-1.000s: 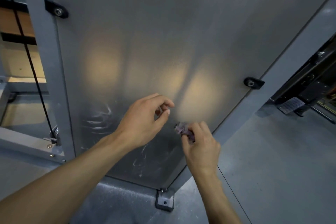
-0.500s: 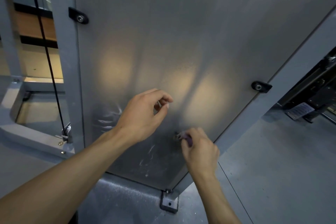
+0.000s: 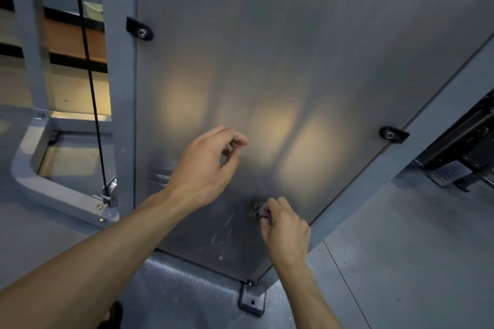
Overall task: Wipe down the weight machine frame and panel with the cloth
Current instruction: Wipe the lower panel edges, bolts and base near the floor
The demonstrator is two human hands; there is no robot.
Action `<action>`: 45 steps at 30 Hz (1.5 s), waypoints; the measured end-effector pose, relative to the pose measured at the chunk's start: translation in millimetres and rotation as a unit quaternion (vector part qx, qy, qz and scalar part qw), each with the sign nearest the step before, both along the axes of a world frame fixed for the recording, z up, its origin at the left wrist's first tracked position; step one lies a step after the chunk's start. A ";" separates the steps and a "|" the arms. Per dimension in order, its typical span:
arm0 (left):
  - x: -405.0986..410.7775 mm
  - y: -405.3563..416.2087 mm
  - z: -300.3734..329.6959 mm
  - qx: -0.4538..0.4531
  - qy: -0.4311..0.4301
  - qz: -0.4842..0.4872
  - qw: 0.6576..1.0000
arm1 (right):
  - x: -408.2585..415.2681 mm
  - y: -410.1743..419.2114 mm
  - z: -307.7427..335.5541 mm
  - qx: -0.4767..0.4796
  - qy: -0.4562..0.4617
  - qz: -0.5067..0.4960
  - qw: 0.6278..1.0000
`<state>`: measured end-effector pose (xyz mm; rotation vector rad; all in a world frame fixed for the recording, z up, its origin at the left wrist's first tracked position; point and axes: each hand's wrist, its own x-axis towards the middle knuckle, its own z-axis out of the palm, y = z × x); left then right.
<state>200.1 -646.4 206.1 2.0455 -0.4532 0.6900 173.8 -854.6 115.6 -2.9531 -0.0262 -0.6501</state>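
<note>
Grey gym floor (image 3: 401, 262) sat under the frosted panel (image 3: 267, 61). Right hand (image 3: 286, 232) pinched a tiny wadded cloth (image 3: 257, 211) against the panel's lower part — soft, light, best kept bunched at the fingertips. Left hand (image 3: 203, 168) hovered loosely curled, holding nothing.

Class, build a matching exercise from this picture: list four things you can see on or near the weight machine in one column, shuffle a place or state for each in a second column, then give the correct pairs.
Things
1. cloth
2. left hand
3. black cable
4. base plate

Places or states
A. bolted to the floor at the panel's bottom corner
B. bunched up, pinched by the right hand against the panel
C. runs down left of the frame post
D. empty, fingers loosely curled

Pairs: 1-B, 2-D, 3-C, 4-A
</note>
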 end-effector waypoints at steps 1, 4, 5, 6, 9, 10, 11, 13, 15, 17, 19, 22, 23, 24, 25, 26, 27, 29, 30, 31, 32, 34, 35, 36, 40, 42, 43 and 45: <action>1.1 0.8 0.1 -0.001 0.001 -0.001 1.000 | -0.2 1.2 5.1 0.007 -0.007 -0.001 1.000; 4.5 3.7 0.5 0.001 0.003 0.002 1.000 | -0.8 4.8 41.7 0.063 -0.101 -0.009 0.993; 5.7 4.9 0.3 0.003 0.004 0.005 1.000 | -1.7 6.1 57.6 0.094 -0.147 -0.009 0.985; 6.6 5.9 -0.1 0.005 0.006 0.007 1.000 | -3.0 7.4 72.1 0.124 -0.187 -0.007 0.975; 9.6 7.7 -1.8 0.008 0.007 0.009 1.000 | -2.1 9.5 89.4 0.153 -0.236 0.011 0.960; 9.9 8.0 -2.3 0.011 0.007 0.009 1.000 | -0.6 10.3 85.5 0.141 -0.227 0.015 0.963; 10.5 8.5 -3.1 0.013 0.009 0.007 1.000 | 1.2 11.2 78.5 0.122 -0.210 0.018 0.970; 10.9 11.1 -4.8 0.017 0.015 0.005 1.000 | 4.8 12.8 59.0 0.080 -0.154 0.018 0.985; 11.5 14.8 -7.0 0.019 0.022 0.007 1.000 | 6.7 15.2 35.6 0.037 -0.092 0.023 0.995; 12.1 18.0 -9.0 0.020 0.026 0.008 0.999 | 5.1 20.4 13.7 -0.024 -0.044 0.050 0.997; 12.9 19.2 -10.1 0.021 0.026 0.008 0.999 | 3.8 23.3 0.4 -0.053 -0.017 0.062 0.997; 12.0 19.6 -10.5 0.018 0.027 0.008 0.999 | 4.5 23.3 9.1 -0.038 -0.030 0.049 0.998; 11.3 20.0 -10.2 0.021 0.029 0.009 0.999 | 4.1 23.2 19.0 -0.020 -0.048 0.040 0.998; 10.7 21.0 -10.1 0.025 0.033 0.009 0.999 | 4.2 24.0 30.7 0.002 -0.079 0.031 0.996; 10.0 22.7 -10.1 0.030 0.036 0.011 0.999 | 4.6 25.3 44.0 0.027 -0.115 0.024 0.993; 9.3 25.0 -10.2 0.032 0.038 0.014 0.999 | 5.5 27.4 57.2 0.052 -0.149 0.022 0.987; 9.0 27.7 -10.3 0.033 0.037 0.017 0.999 | 6.7 29.5 68.4 0.074 -0.178 0.023 0.981; 9.8 32.9 -10.6 0.038 0.034 0.027 0.998 | 11.0 32.8 78.5 0.097 -0.210 0.023 0.973; 9.8 35.2 -10.9 0.043 0.035 0.035 0.998 | 13.6 34.5 76.7 0.096 -0.211 0.024 0.972; 9.8 37.7 -11.1 0.049 0.036 0.042 0.997 | 15.4 36.3 72.1 0.090 -0.203 0.026 0.975; 9.8 40.3 -11.5 0.054 0.035 0.046 0.997 | 17.2 38.6 64.9 0.078 -0.186 0.032 0.979; 9.6 46.1 -12.8 0.063 0.030 0.047 0.996 | 18.0 44.3 46.8 0.032 -0.132 0.056 0.989; 9.5 49.5 -13.3 0.064 0.027 0.047 0.996 | 18.1 47.8 37.6 0.007 -0.107 0.072 0.992; 9.4 53.2 -13.4 0.063 0.025 0.048 0.997 | 18.5 51.1 28.7 -0.012 -0.088 0.086 0.992; 9.9 66.3 -12.0 0.056 0.022 0.062 0.996 | 20.7 60.1 5.6 -0.041 -0.054 0.107 0.992; 10.1 69.9 -12.1 0.056 0.024 0.066 0.996 | 20.4 60.0 3.1 -0.039 -0.050 0.105 0.992; 9.9 70.7 -12.2 0.059 0.026 0.067 0.996 | 20.1 60.1 5.7 -0.028 -0.054 0.101 0.993; 8.8 71.2 -11.7 0.067 0.030 0.071 0.995 | 20.5 60.9 18.1 0.001 -0.079 0.093 0.993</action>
